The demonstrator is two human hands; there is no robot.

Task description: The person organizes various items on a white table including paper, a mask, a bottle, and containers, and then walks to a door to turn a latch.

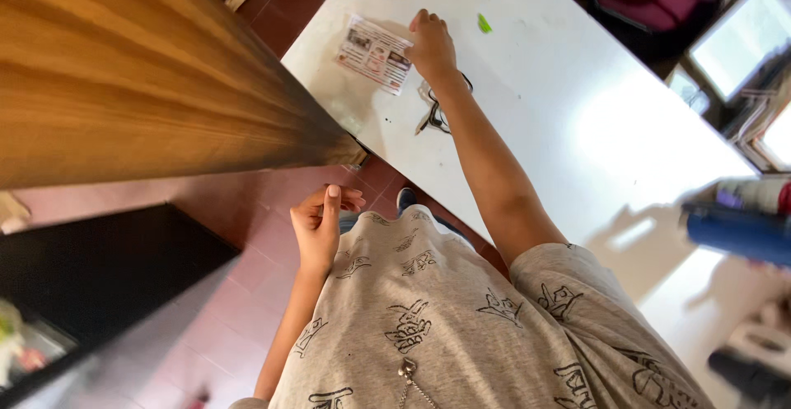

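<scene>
- The right hand (pixel 430 45) rests on the white table (pixel 577 112), arm extended, fingers curled together; whether it pinches anything cannot be told.
- A printed leaflet (pixel 375 53) lies flat just beside that hand, toward the table's edge, its long axis slanting across the corner.
- The left hand (pixel 320 226) is held near the body, well apart from the leaflet, fingers loosely bent on nothing visible.
- The leaflet is a rectangle with small colour pictures; black-rimmed glasses (pixel 437 108) lie under the wrist.
</scene>
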